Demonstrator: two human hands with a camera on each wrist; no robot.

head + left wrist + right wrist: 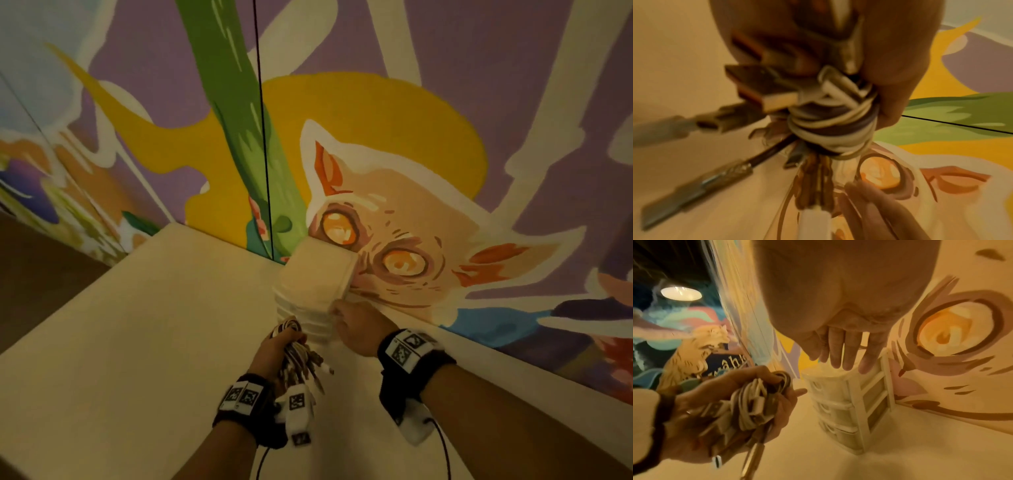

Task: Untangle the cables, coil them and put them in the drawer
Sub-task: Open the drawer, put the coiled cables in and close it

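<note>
Your left hand [274, 349] is wrapped tight around the bundle of cables [754, 402], white and dark cords wound together with several plug ends sticking out below your fist. It sits just left of the small white drawer unit [317, 291], near it but not touching as far as the views show. That drawer unit stands on the pale table [137, 342], backed up against the painted wall [411, 205] with the cat mural. Your right hand [356, 329] reaches to the unit's upper right side, fingers [851, 352] straight and spread over its top; whether they press on it cannot be told. All three drawer fronts look closed in the right wrist view.
</note>
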